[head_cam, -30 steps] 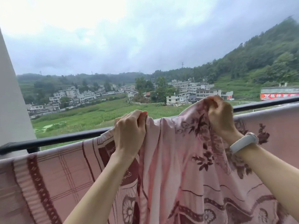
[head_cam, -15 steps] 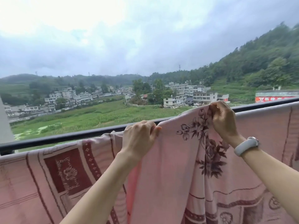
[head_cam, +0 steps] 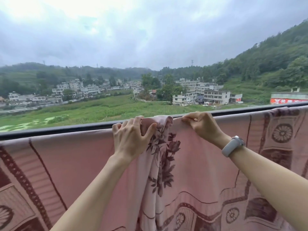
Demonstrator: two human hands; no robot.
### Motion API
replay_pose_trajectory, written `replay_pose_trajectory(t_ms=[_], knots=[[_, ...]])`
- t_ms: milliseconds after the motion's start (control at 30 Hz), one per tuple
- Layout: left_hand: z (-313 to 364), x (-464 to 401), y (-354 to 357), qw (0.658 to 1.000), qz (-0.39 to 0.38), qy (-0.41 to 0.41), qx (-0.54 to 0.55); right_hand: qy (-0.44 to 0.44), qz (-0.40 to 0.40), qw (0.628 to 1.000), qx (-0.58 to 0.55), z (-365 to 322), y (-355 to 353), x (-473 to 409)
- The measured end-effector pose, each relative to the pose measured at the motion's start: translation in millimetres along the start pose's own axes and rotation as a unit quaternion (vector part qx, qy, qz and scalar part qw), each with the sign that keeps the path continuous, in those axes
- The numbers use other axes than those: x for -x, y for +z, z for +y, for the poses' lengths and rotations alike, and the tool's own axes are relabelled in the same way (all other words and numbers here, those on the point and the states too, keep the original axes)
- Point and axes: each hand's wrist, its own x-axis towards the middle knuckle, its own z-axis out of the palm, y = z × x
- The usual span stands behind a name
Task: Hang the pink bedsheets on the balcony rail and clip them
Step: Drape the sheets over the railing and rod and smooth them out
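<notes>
Two hands at the balcony rail (head_cam: 66,128), left hand (head_cam: 131,137) and right hand (head_cam: 202,125) each gripping pink bedsheet (head_cam: 191,164)

Rail (head_cam: 66,129) mostly under bedsheets (head_cam: 75,160)

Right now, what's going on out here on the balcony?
A person is hanging a pink sheet over the dark rail. The left hand grips a bunched fold at the top edge; the right hand, a pale band on its wrist, pinches the edge beside it. The sheet is draped along the rail on both sides. No clips are visible.
</notes>
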Motion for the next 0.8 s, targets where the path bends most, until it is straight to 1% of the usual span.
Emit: replay_pose_trajectory(t_ms=[67, 133, 200, 367, 400, 467, 500, 533, 600, 633, 700, 733, 800], knots=[[16.5, -3.2, 4.1, 1.000, 0.001, 0.020, 0.011, 0.026, 0.045, 0.999, -0.001, 14.0, -9.0, -4.6], [37.5, -8.8, 10.9, 0.998, 0.000, 0.068, 0.011, 0.048, 0.088, 0.995, 0.010, 33.7, -26.7, -6.2], [63.2, -17.6, 21.6, 0.995, -0.019, 0.100, 0.014, 0.070, 0.122, 0.989, 0.035, 56.4, -49.9, -7.3], [138.3, -43.7, 52.9, 0.986, -0.102, 0.130, 0.012, 0.100, 0.141, 0.980, 0.098, 96.7, -101.3, -5.3], [153.1, -46.6, 59.7, 0.985, -0.103, 0.140, 0.011, 0.103, 0.147, 0.978, 0.102, 103.6, -109.3, -5.0], [179.7, -50.3, 76.1, 0.985, -0.079, 0.156, -0.002, 0.117, 0.161, 0.975, 0.101, 121.4, -124.5, -5.5], [191.2, -51.6, 85.3, 0.985, -0.063, 0.160, -0.004, 0.123, 0.154, 0.977, 0.085, 131.8, -132.2, -5.8], [205.6, -54.1, 96.2, 0.985, -0.048, 0.166, -0.004, 0.128, 0.130, 0.982, 0.059, 145.1, -143.9, -5.2], [220.3, -58.6, 110.5, 0.984, -0.027, 0.177, -0.019, 0.137, 0.041, 0.990, 0.010, 166.4, -161.6, -0.4], [230.7, -63.2, 119.1, 0.983, -0.016, 0.181, -0.023, 0.134, -0.003, 0.990, 0.032, 181.8, -174.8, 3.7], [250.9, -71.8, 132.6, 0.986, -0.008, 0.168, -0.017, 0.110, -0.067, 0.983, 0.128, 213.8, -198.1, 12.6], [261.8, -74.2, 137.1, 0.987, -0.007, 0.158, -0.007, 0.087, -0.076, 0.982, 0.152, 228.4, -207.3, 16.2], [284.4, -76.9, 147.2, 0.988, 0.015, 0.153, 0.009, 0.050, -0.055, 0.988, 0.133, 248.3, -217.5, 17.7]])
